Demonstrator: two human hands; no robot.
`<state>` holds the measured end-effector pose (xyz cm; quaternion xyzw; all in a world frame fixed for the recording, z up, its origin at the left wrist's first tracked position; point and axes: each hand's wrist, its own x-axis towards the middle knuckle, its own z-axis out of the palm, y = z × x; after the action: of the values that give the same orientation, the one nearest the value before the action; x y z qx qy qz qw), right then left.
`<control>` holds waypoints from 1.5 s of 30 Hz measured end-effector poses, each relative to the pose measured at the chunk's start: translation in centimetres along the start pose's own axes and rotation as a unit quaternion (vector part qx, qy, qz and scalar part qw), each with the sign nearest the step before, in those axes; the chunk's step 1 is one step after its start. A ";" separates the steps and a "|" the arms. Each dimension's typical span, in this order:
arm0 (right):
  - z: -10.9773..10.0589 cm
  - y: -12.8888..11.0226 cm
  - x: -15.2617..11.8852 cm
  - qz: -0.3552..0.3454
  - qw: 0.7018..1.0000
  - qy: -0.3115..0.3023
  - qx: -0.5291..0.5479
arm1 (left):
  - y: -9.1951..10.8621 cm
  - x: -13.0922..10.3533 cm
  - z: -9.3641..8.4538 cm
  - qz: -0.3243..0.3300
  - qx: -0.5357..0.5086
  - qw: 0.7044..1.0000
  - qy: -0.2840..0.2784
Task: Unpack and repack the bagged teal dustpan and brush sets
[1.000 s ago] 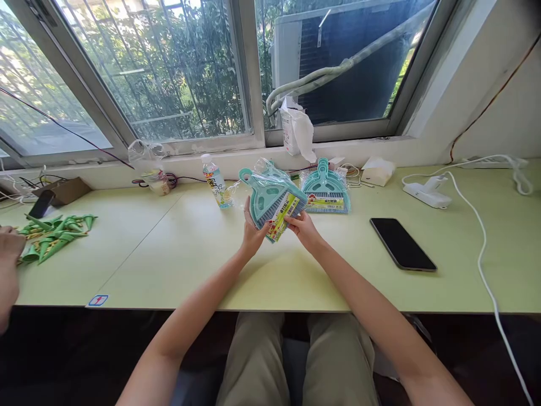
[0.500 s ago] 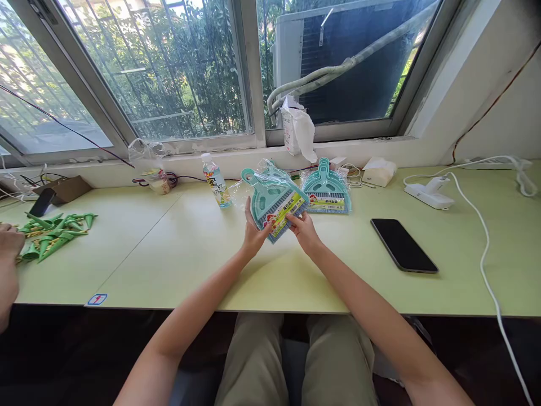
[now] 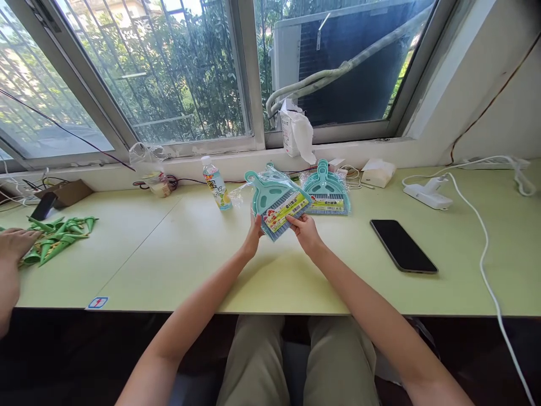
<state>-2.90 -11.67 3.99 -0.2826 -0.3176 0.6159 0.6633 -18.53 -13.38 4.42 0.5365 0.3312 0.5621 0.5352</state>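
Note:
Between both hands, above the table, is a teal mini dustpan and brush set [image 3: 274, 197] in a clear plastic bag with a yellow label. It is tilted, its handle toward the upper left. My left hand [image 3: 253, 237] grips its lower left edge, the fingers mostly hidden behind it. My right hand [image 3: 304, 231] pinches the lower right edge, thumb on the label. A second bagged dustpan and brush set [image 3: 326, 189] of the same kind lies behind it to the right. Part of another teal handle shows just behind the held set.
A drink bottle [image 3: 216, 185] stands left of the held set. To the right lie a black phone [image 3: 403, 246] and a white power strip [image 3: 428, 194] with a cable. At far left, another person's hand [image 3: 16, 243] touches green cone-shaped pieces [image 3: 63, 234]. A tissue pack [image 3: 296, 132] leans by the window.
The held set has shifted slightly right and turned a little, and my left fingers have slid lower on its edge. The other person's hand has moved right onto the green pieces.

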 end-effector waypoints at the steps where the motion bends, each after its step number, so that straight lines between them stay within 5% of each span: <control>1: -0.1 0.0 0.1 -0.008 1.000 0.010 0.000 | -0.2 0.1 0.0 -0.034 -0.004 0.999 -0.020; 12: -0.3 -0.7 0.1 -0.061 0.997 0.042 -0.010 | 0.1 -0.2 0.0 -0.187 0.026 0.927 -0.326; 14: -0.2 -0.7 0.1 -0.061 0.997 0.037 -0.011 | 0.0 0.1 -0.2 -0.170 -0.001 0.948 -0.270; 17: -0.1 -0.5 0.0 -0.049 0.998 0.025 -0.020 | 0.0 0.8 -0.5 -0.092 -0.055 0.989 -0.102; 21: 0.1 0.0 0.0 -0.030 0.998 -0.005 -0.048 | 0.3 0.8 -0.2 -0.026 -0.086 0.996 0.028; 30: 0.1 -1.3 -0.1 -0.046 0.998 0.019 -0.025 | -0.3 -0.6 2.3 -0.078 -0.132 0.988 -0.021; 35: 0.2 -1.0 -0.2 -0.032 0.999 -0.001 -0.040 | -0.2 0.0 1.6 -0.032 -0.118 0.991 0.057; 45: 0.2 -0.8 -0.3 -0.018 0.999 -0.008 -0.044 | -0.2 0.1 1.3 0.001 -0.054 0.998 0.042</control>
<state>-2.53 -12.01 4.70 -0.3005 -0.3550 0.5917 0.6585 -17.26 -13.51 4.49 0.4827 0.3218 0.6024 0.5482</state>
